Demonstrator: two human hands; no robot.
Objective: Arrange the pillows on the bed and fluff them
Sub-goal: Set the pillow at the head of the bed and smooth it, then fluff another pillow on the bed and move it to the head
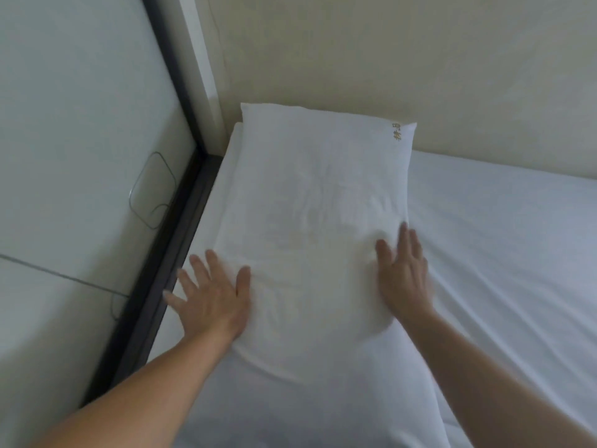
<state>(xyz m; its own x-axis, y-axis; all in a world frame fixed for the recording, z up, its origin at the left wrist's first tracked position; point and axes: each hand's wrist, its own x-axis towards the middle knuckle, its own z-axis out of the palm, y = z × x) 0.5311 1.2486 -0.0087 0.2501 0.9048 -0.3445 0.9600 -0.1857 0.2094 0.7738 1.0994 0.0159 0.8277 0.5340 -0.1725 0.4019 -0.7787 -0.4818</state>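
The bed (504, 240) fills the right and lower part of the frame, covered by a smooth white sheet with a few faint creases running toward the lower right. Behind it, across the upper part of the frame, stands a plain cream wall (387, 59). Down the left side runs a pale panel (64, 124), perhaps a headboard or cabinet face, edged by a dark frame (168, 253) that slants from the top of the frame to the lower left, just beside the mattress. A white pillow (316, 205) lies in the middle of the frame, lengthwise from the wall corner toward the viewer, and it seems to rest on a second white layer whose edge shows along its left side; whether that is another pillow cannot be told. Small gold lettering (396, 132) marks the pillow's upper right corner, too small to read. Two bare forearms come in from the bottom edge. The left hand (213, 295) lies flat with the fingers spread wide on the pillow's lower left edge, its outer fingers reaching over toward the dark frame. The right hand (403, 270) is flat too, fingers closer together, pressing the pillow's right edge so the cloth dents and wrinkles around it. Neither hand grips anything.
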